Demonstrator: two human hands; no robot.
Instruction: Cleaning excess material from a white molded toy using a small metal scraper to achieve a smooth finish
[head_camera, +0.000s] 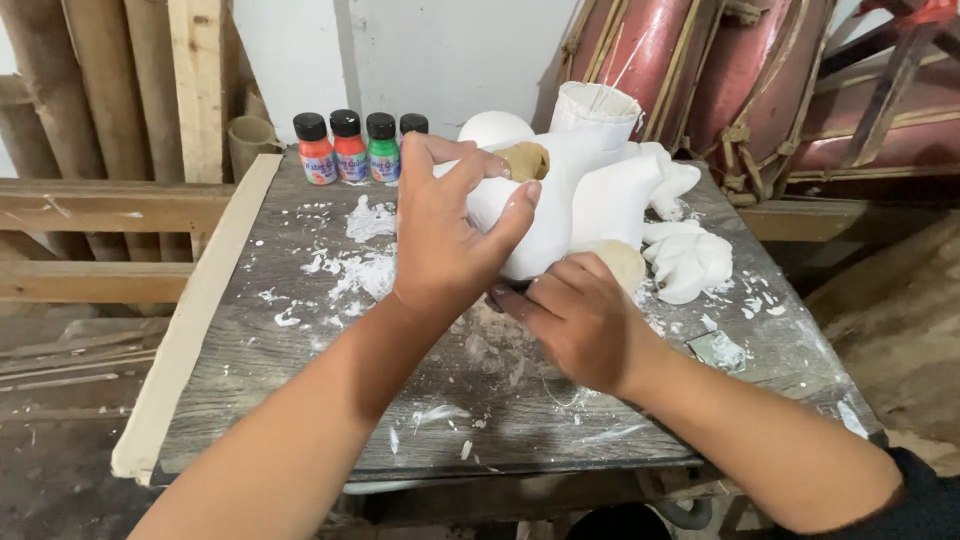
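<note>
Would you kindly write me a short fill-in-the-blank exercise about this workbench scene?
1. Both hands hold a white plaster ____.
2. The left hand grips it from above, and the right hand from ____.
3. The paint bottles at the table's far edge number ____.
4. Their caps are all ____.

Missing words: figure; below; four; black

— How many paint bottles (360, 146) do we count at the back of the table (300, 370)?

— We count four, all black-capped: two orange-red, one green, and one mostly hidden behind a hand.

— And hands?

— Two, a left hand (440, 235) and a right hand (575, 318) — both on one white figure (590, 195).

— Anything else?

— We see one white ball (493, 127), one bamboo cup (250, 138) and one small metal scrap (717, 350).
</note>
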